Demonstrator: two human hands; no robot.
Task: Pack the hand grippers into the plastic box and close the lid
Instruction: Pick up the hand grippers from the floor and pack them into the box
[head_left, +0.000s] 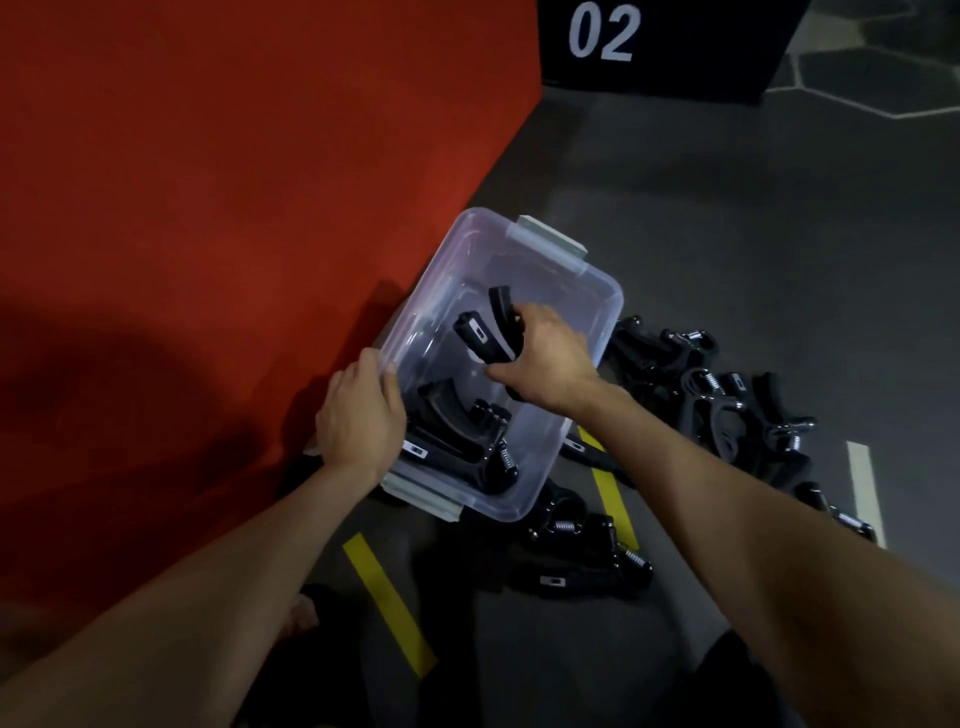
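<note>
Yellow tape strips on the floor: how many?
2. One yellow tape strip lies near the left forearm, below the plastic box; the other runs right of the box, partly covered by hand grippers. More may be hidden.

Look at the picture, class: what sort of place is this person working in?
Probably a gym or training hall, though that is a guess. Clues: a dark floor with yellow tape strips, a red mat-like surface, a black block numbered 02, and hand grippers piled beside the plastic box.

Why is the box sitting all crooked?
The plastic box is tipped, its left side resting up on the red mat. The left hand steadies it while the right hand lowers a hand gripper in.
</note>
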